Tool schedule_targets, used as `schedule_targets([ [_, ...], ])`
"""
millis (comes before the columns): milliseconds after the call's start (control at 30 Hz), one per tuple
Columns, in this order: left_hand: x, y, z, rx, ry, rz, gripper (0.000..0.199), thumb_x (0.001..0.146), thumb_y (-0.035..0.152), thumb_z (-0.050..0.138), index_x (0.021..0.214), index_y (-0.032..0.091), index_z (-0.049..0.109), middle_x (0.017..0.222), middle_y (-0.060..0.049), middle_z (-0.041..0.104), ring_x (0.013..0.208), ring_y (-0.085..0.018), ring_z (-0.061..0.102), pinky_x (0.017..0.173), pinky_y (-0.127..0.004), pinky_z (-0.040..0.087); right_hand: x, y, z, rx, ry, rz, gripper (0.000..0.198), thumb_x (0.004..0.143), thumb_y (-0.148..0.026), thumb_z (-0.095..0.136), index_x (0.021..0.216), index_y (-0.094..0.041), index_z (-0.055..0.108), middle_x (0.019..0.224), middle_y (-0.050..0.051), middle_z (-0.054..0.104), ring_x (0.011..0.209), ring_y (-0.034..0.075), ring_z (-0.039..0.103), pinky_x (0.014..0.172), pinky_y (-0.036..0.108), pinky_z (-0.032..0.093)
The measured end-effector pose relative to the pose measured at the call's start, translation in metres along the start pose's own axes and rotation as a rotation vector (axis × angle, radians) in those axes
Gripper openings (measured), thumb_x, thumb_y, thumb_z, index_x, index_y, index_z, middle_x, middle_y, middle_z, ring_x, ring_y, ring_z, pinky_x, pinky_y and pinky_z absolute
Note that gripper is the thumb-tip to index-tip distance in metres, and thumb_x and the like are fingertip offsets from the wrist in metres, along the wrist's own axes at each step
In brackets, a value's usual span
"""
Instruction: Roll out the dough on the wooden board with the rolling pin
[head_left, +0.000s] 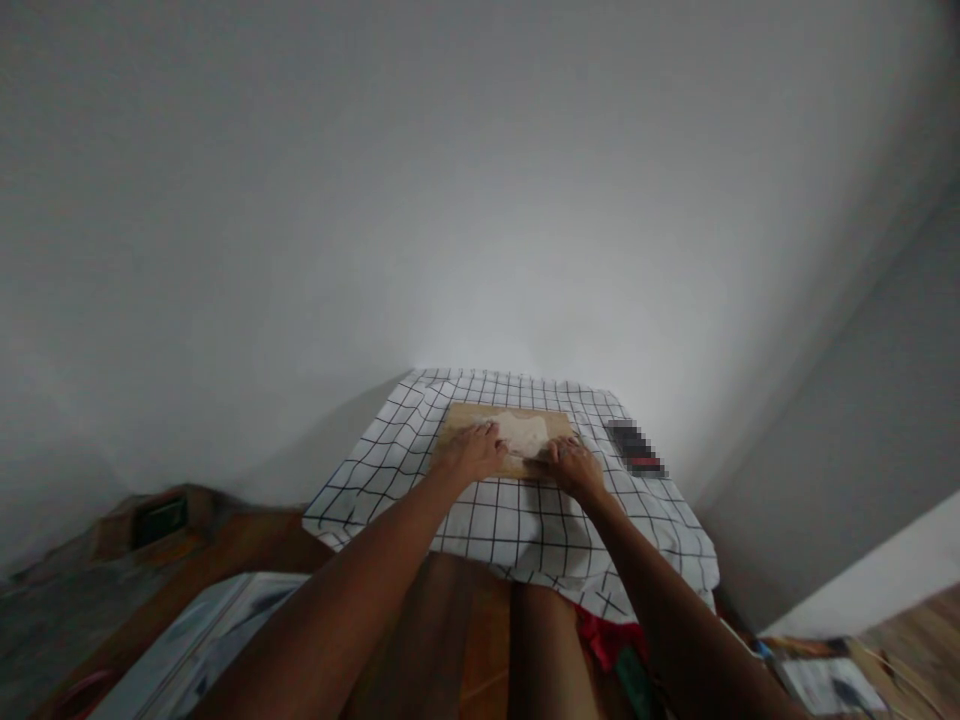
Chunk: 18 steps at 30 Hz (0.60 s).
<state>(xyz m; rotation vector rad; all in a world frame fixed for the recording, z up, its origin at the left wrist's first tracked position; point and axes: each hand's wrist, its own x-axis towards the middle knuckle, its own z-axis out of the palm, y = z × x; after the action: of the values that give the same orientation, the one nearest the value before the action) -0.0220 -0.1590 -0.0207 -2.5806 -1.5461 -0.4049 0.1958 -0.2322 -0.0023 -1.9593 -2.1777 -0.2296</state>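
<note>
Covering the table, checked cloth [420, 480] leaves bare margins around wooden board [469, 415] (dark blurred item right, apart). Pale flat piece [525, 432] lies mid-board between left hand [474, 450] and right hand [574, 465], both open, pressing flat on its edges.

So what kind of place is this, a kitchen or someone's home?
Probably a room at home: a small table under a checked cloth, set against a bare wall, with both hands on pale dough on a wooden board.
</note>
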Motion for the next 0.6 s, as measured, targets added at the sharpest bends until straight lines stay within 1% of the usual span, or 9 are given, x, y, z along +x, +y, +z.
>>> schedule_targets([
  [33,0.006,0.003,-0.002,0.001,-0.014,-0.037,0.054,0.098,0.045,0.036,0.134,0.011,0.057,0.138,-0.021,0.06,0.126,-0.033,0.058,0.11,-0.052,0.039,0.001,-0.001,-0.001,0.009,-0.001,0.014,0.034,0.104,-0.036,0.038,0.117,-0.022,0.065,0.128,0.012,0.065,0.126,0.025,0.052,0.103,0.039,0.04],
  [67,0.013,0.005,-0.004,0.007,-0.048,-0.083,0.057,0.098,0.05,0.036,0.135,0.012,0.056,0.137,-0.02,0.061,0.125,-0.033,0.058,0.11,-0.053,0.037,0.003,-0.001,0.0,0.014,-0.001,0.026,0.035,0.105,-0.037,0.036,0.118,-0.022,0.065,0.13,0.012,0.064,0.128,0.025,0.051,0.104,0.04,0.039],
  [133,0.027,0.007,-0.004,0.01,-0.059,-0.117,0.058,0.098,0.053,0.035,0.138,0.017,0.054,0.141,-0.017,0.059,0.132,-0.033,0.053,0.114,-0.055,0.031,0.011,0.0,0.001,0.016,-0.003,0.045,0.038,0.106,-0.035,0.031,0.118,-0.023,0.064,0.134,0.011,0.062,0.132,0.026,0.047,0.106,0.043,0.037],
  [200,0.04,0.004,0.0,0.001,-0.034,-0.1,0.054,0.099,0.052,0.035,0.141,0.022,0.052,0.148,-0.012,0.054,0.139,-0.031,0.044,0.117,-0.056,0.024,0.023,0.003,0.006,0.013,-0.018,0.068,0.04,0.106,-0.035,0.028,0.119,-0.023,0.063,0.137,0.01,0.059,0.136,0.027,0.043,0.108,0.046,0.035],
  [267,0.052,-0.001,0.006,-0.02,0.003,-0.069,0.051,0.1,0.048,0.034,0.142,0.025,0.051,0.152,-0.008,0.05,0.143,-0.03,0.039,0.118,-0.056,0.022,0.038,0.008,0.012,0.019,-0.027,0.092,0.043,0.106,-0.036,0.026,0.121,-0.023,0.063,0.14,0.01,0.057,0.138,0.028,0.041,0.109,0.048,0.033],
  [333,0.066,-0.008,0.011,-0.043,0.032,-0.047,0.05,0.101,0.046,0.032,0.142,0.027,0.051,0.15,-0.007,0.052,0.141,-0.029,0.042,0.116,-0.054,0.026,0.058,0.016,0.019,0.047,-0.006,0.125,0.047,0.106,-0.037,0.022,0.122,-0.022,0.063,0.139,0.01,0.058,0.135,0.026,0.043,0.109,0.044,0.034],
  [400,0.081,-0.014,0.013,-0.056,0.044,-0.022,0.049,0.102,0.045,0.029,0.139,0.026,0.054,0.142,-0.007,0.06,0.133,-0.027,0.05,0.112,-0.048,0.034,0.079,0.025,0.027,0.076,0.02,0.16,0.05,0.106,-0.037,0.018,0.121,-0.021,0.063,0.132,0.011,0.062,0.127,0.024,0.051,0.105,0.039,0.037],
  [500,0.11,-0.021,0.017,-0.052,0.004,-0.03,0.052,0.103,0.043,0.024,0.13,0.02,0.062,0.12,-0.012,0.07,0.118,-0.025,0.06,0.102,-0.043,0.043,0.112,0.04,0.037,0.068,0.016,0.143,0.051,0.106,-0.039,0.019,0.118,-0.019,0.064,0.123,0.012,0.066,0.116,0.024,0.057,0.098,0.034,0.041],
  [600,0.138,-0.025,0.022,-0.049,-0.043,-0.095,0.062,0.103,0.046,0.019,0.116,0.013,0.069,0.109,-0.019,0.072,0.11,-0.028,0.064,0.096,-0.045,0.047,0.14,0.051,0.042,0.069,0.013,0.124,0.053,0.106,-0.043,0.02,0.119,-0.017,0.064,0.124,0.014,0.065,0.115,0.025,0.058,0.097,0.033,0.042],
])
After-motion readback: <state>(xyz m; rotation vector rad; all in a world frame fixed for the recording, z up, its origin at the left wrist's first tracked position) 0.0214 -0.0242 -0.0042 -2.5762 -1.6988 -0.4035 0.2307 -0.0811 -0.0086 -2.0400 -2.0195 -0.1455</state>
